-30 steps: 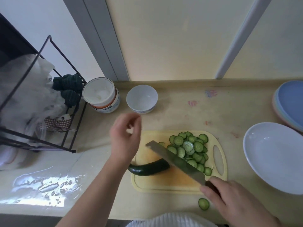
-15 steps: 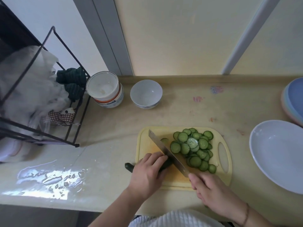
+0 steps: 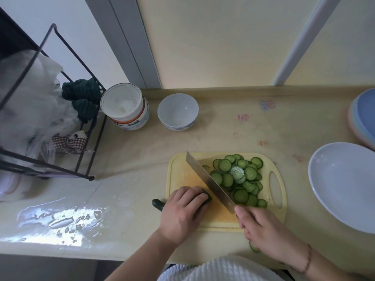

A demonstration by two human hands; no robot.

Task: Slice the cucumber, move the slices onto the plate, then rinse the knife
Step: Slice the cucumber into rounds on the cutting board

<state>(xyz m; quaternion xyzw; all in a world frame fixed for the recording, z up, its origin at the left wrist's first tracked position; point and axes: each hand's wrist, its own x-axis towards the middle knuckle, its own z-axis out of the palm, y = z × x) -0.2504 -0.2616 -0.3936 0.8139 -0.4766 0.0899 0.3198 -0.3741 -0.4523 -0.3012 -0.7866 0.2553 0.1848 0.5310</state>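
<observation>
A yellow cutting board (image 3: 182,169) lies on the counter. On its right half sits a pile of several cucumber slices (image 3: 239,177). The uncut dark green cucumber (image 3: 158,204) lies across the board's left edge, mostly covered by my left hand (image 3: 184,211), which curls over it and holds it down. My right hand (image 3: 261,228) grips the handle of a broad knife (image 3: 209,183); its blade stands against the cucumber's cut end beside my left fingers. One stray slice (image 3: 253,247) lies on the counter below the board. A white plate (image 3: 345,183) sits to the right.
A white bowl (image 3: 177,111) and a stack of bowls (image 3: 125,107) stand at the back. A black wire rack (image 3: 50,110) with cloths fills the left. Stacked coloured plates (image 3: 363,116) sit at the far right. A wet patch (image 3: 58,220) shines on the counter's left front.
My left hand came down from above the board onto the cucumber and holds it. The knife swung upright against the cut end, and the camera view shifted slightly.
</observation>
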